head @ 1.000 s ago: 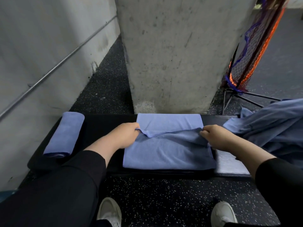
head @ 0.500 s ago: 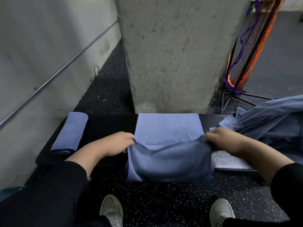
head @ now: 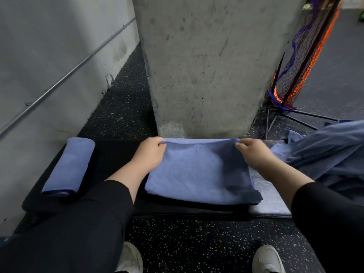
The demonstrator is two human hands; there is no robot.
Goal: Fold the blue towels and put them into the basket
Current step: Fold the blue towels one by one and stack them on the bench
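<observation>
A blue towel lies folded over on the black bench in front of me. My left hand pinches its far left corner and my right hand pinches its far right corner, both at the towel's far edge near the pillar. A rolled blue towel rests at the bench's left end. A heap of unfolded blue towels lies at the right. No basket shows in the head view.
A concrete pillar rises just behind the bench. A grey wall with a metal rail runs along the left. An orange and blue net on a black stand is at the far right. A pale cloth lies under the towel's right side.
Both hands have carried the towel's near edge up and away from me, laying it over onto the far edge. The hanging flap now lies flat on the bench.
</observation>
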